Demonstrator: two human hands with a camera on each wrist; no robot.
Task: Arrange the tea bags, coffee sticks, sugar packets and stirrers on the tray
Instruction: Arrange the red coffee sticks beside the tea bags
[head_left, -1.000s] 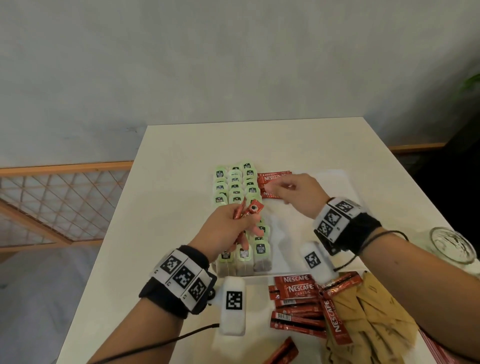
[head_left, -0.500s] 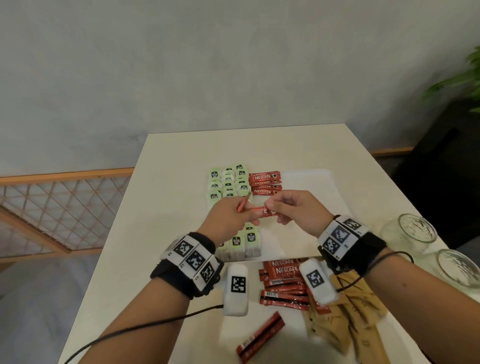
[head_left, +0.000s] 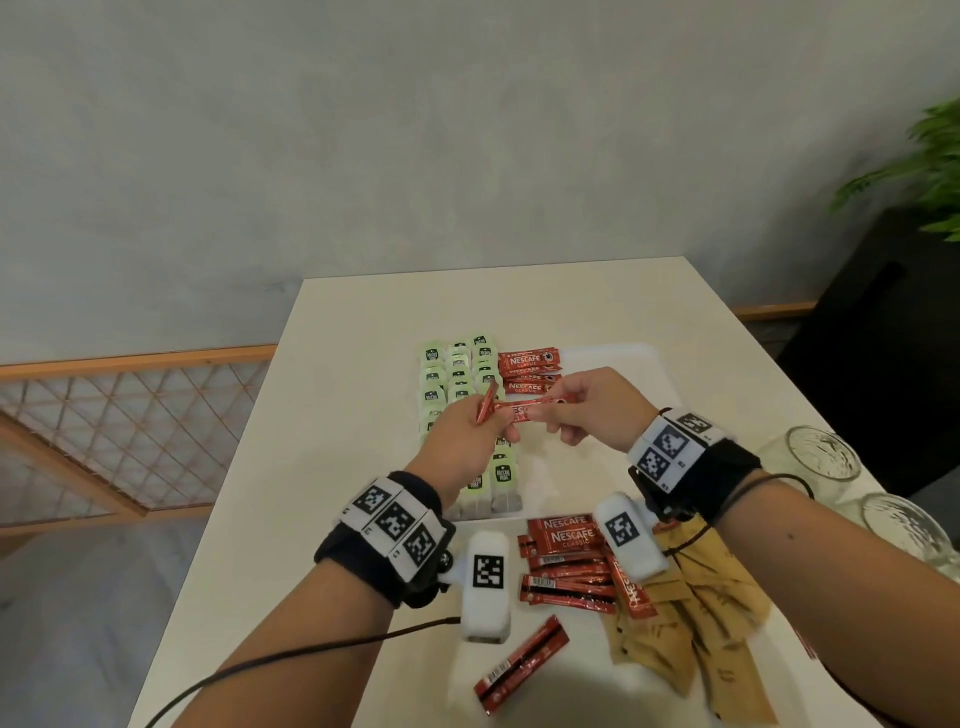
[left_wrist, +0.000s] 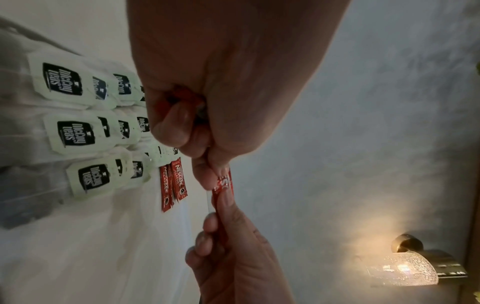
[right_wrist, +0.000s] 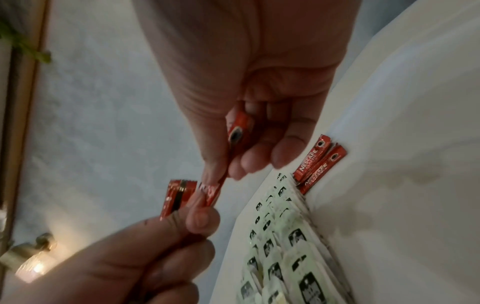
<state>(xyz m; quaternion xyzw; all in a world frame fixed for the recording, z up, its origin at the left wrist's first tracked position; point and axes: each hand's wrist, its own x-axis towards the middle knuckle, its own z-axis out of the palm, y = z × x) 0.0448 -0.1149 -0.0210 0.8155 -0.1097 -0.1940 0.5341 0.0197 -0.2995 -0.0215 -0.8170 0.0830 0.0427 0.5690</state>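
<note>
a pale table (head_left: 332, 467) against a grey wall (head_left: 363, 130) bears the white tray (head_left: 613, 358), above which the left hand (head_left: 462, 441) clenches coffee sticks while the right hand (head_left: 597, 410), off the laid row since a second ago, pinches one coffee stick (head_left: 524, 408) at centre frame.

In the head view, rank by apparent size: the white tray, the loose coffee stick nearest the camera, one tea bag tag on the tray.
1. White tray.
2. Loose coffee stick, though nearness to the camera enlarges it.
3. Tea bag tag.
</note>
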